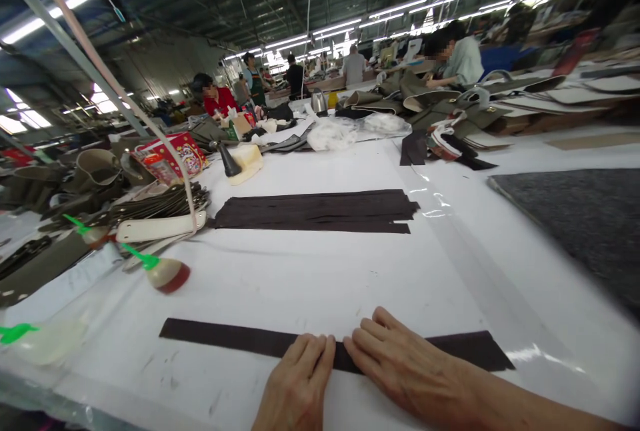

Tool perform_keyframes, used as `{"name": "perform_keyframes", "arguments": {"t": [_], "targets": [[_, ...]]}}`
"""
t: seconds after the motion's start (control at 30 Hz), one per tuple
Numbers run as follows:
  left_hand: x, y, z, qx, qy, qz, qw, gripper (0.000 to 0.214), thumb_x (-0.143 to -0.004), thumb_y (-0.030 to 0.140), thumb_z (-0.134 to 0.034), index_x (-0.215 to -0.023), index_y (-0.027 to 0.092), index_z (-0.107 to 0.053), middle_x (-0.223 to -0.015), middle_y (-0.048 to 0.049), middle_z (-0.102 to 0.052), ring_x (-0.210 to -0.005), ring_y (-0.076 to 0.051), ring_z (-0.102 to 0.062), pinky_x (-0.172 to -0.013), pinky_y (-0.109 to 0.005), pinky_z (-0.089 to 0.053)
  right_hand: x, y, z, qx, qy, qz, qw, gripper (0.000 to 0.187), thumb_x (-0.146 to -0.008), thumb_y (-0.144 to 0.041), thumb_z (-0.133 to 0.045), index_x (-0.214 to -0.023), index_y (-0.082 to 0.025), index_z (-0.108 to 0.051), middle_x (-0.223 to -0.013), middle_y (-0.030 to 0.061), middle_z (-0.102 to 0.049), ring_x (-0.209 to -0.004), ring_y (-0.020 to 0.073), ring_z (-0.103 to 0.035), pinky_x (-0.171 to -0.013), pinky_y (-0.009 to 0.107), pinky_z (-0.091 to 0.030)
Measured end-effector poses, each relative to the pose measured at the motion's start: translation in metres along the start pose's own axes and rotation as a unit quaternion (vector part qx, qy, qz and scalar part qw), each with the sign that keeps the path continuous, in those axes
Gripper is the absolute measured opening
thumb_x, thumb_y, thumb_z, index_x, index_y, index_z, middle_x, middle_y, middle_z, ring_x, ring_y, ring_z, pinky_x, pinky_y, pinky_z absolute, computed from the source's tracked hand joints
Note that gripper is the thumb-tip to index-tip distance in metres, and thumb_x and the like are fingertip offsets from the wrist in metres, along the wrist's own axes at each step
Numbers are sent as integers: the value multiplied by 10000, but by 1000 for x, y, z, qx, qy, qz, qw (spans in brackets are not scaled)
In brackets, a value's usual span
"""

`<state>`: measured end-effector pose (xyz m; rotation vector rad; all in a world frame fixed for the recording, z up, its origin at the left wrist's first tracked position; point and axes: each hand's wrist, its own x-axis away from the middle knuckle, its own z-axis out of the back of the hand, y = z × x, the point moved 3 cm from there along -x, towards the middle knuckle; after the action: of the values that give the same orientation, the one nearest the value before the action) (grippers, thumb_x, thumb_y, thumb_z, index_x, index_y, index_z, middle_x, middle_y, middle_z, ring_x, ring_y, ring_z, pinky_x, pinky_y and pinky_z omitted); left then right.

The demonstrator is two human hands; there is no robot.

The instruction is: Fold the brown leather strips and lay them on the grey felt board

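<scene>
A long dark brown strip (225, 335) lies flat across the white tabletop in front of me, its right end cut at a slant. Near the strip's middle, my left hand (304, 378) has its fingers bunched together, gripping the near edge. Just to the right, my right hand (395, 364) is closed on the same strip with fingers curled, covering part of it. A small gap separates the two hands, and the strip shows between them. Both thumbs are mostly hidden. Farther up the table rests a stack of similar dark strips (320, 210).
Green-tipped squeeze bottles (167, 274) stand at the left, beside strap pieces (160, 226). A dark grey mat (575, 224) covers the right side. Plastic bags (333, 134) and bag parts lie at the back. Several people work beyond, one in red (220, 99).
</scene>
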<state>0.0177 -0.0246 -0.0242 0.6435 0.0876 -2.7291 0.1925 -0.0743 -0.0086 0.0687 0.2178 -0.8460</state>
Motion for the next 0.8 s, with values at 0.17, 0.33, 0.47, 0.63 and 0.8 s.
{"name": "perform_keyframes", "arguments": {"t": [0.17,0.33,0.47,0.63,0.8], "targets": [[4,-2,2,-47,-11,-6,999,484,-815,-6,-335,-1250,76,-532,-1049,-122,-628,-953,-211,-589,-821,-308,-567,8,5,11,2,1,5,1000,208,-894,-35,-434,-1059,-70,-556,-833,47,-496,-731,183,-429,-816,366,-370],[4,0,0,-67,-36,-10,997,497,-844,18,-328,-1282,127,-536,-1053,-112,-614,-955,-204,-579,-821,-299,-559,17,7,9,-5,2,1,1000,255,-889,-31,-433,-1115,-63,-547,-855,57,-513,-758,190,-447,-869,385,-352],[0,0,2,-90,-24,-23,995,483,-870,28,-327,-1262,175,-567,-1037,-103,-614,-922,-204,-576,-778,-290,-563,25,8,9,-18,-3,1,1000,268,-903,-41,-405,-1132,-64,-543,-871,71,-525,-765,196,-451,-861,388,-346],[-2,2,3,-89,-17,-28,995,494,-867,20,-324,-1255,193,-577,-1003,-98,-619,-892,-202,-577,-745,-286,-561,33,12,11,-36,-13,-20,999,276,-911,-34,-385,-1139,-78,-535,-857,61,-520,-735,190,-430,-813,374,-332],[-5,3,6,-50,-7,43,998,518,-821,-6,-356,-1218,225,-593,-1209,-120,-548,-1052,-249,-535,-791,-367,-534,34,17,8,-95,-15,-105,990,204,-933,-70,-416,-1048,-158,-560,-852,30,-524,-778,190,-438,-759,353,-307]]}}
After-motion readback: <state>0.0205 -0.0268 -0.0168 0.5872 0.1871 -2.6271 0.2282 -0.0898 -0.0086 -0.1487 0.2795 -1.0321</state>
